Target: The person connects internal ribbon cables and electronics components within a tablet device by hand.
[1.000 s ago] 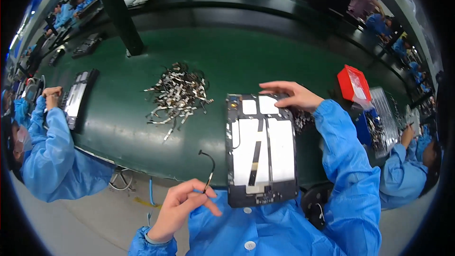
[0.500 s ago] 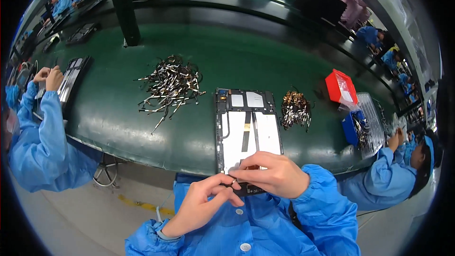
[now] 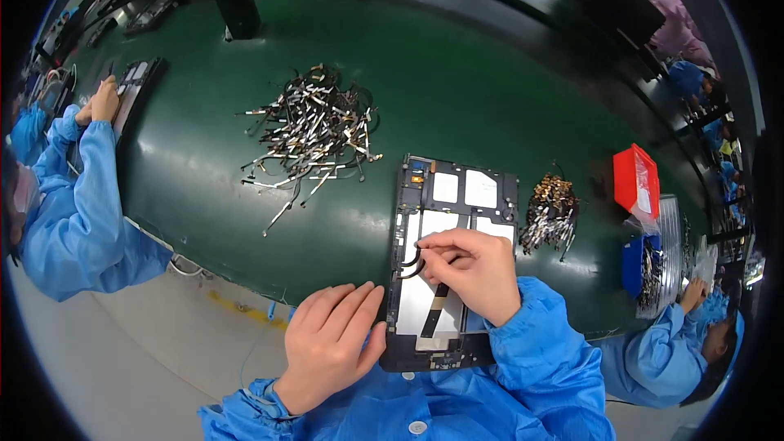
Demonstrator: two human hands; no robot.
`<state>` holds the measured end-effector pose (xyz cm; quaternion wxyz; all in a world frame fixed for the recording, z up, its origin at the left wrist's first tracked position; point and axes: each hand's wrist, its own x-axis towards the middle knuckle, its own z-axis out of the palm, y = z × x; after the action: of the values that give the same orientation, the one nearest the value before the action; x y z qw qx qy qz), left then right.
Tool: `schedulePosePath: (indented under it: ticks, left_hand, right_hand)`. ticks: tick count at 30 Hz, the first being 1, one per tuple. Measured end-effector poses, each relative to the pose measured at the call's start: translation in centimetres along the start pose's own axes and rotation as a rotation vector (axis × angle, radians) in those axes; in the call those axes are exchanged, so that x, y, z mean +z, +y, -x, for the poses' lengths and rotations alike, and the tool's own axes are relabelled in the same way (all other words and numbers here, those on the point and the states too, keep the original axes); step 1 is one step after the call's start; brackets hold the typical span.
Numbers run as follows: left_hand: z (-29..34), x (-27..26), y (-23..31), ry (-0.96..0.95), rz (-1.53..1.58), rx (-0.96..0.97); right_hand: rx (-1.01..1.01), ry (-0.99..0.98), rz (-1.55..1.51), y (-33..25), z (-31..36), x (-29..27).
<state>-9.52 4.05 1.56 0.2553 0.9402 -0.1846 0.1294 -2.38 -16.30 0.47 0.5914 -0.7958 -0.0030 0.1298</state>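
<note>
Green bench (image 3: 506, 90) (factory line), right hand (image 3: 472, 271) pinching black cable (image 3: 412, 261), left hand (image 3: 331, 343) flat, open

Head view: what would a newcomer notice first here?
The open tablet chassis at the near edge of the green table, with the right hand pressing a thin black cable onto it and the left hand at its lower left corner. Behind, a tangled pile of flex cables.

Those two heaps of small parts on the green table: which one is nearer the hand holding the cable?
The small golden-brown heap, just beyond the right hand. The larger silvery heap lies farther off.
</note>
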Motion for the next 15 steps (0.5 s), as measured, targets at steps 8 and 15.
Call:
schedulePosePath:
  ticks: [8, 15]
  left_hand:
    - [-1.4, 1.5, -1.6, -0.058, -0.108, 0.18]
    - [-2.0, 2.4, -2.3, -0.029, -0.145, 0.252]
  right_hand:
    - [-0.005, 0.032, 0.076, -1.6, 0.0, 0.4]
    - [0.006, 0.034, 0.113, -1.9, 0.3, 0.3]
